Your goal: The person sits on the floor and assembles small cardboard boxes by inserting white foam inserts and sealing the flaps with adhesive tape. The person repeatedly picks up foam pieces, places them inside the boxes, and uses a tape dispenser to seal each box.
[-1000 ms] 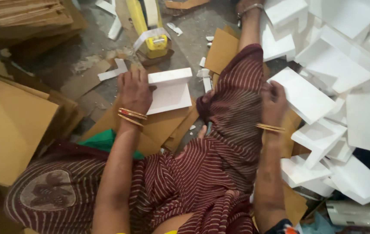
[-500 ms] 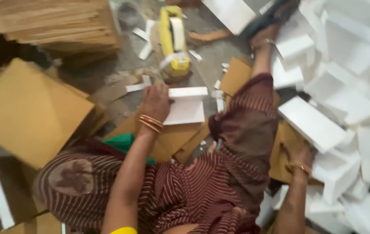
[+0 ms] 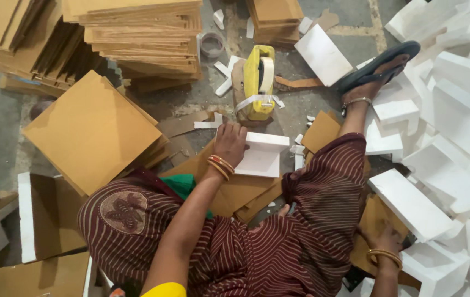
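Sitting on the floor (image 3: 4,126), the person pins a white folded board (image 3: 265,155) flat beneath the left hand (image 3: 229,144), fingers spread on its left edge, just below the yellow tape dispenser (image 3: 258,82); its long axis runs left-right. The right hand (image 3: 384,240), far below-right of the dispenser, rests on brown card (image 3: 372,220); its fingers' state I cannot tell.

Maroon garment with thin pale stripes, a green cloth at the lap, yellow sleeve edge; gold-and-red bangles on the left hand (image 3: 229,144), gold bangles at the right hand (image 3: 384,240), dark sandal (image 3: 378,66).

one head camera looks steeply down, close over the lap and floor
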